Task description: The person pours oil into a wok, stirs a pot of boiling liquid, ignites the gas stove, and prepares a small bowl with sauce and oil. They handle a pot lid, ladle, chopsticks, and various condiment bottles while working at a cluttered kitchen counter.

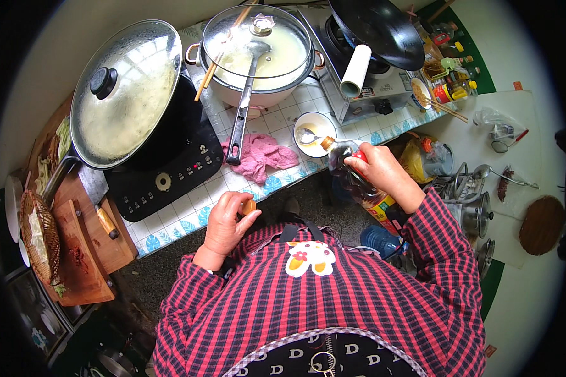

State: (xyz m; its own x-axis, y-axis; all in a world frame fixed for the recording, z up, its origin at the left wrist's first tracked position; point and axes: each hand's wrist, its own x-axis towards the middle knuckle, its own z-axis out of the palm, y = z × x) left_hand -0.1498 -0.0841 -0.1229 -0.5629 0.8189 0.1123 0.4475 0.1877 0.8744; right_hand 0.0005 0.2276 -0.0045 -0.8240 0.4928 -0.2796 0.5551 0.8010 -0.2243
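Note:
My right hand [381, 167] grips a large plastic bottle of dark liquid [343, 158] by its red handle. The bottle is tilted, its uncapped mouth at the near right rim of a small white enamel bowl [331, 123]. A metal spoon [306, 135] rests in that bowl, over a little pale yellowish content. Whether liquid is flowing from the bottle I cannot tell. Between the thumb and fingers of my left hand [226, 221] is an orange bottle cap [248, 207], held just off the table's front edge. A crumpled pink cloth [259, 158] lies left of the bowl.
At left, a glass-lidded pan [127, 103] sits on a black induction cooker [170, 174]. Behind the cloth stands a pot [245, 96] with a glass lid, ladle and chopsticks. A wok [382, 33] rests on a gas stove [372, 101]. A cleaver [104, 219] lies on the wooden board at left.

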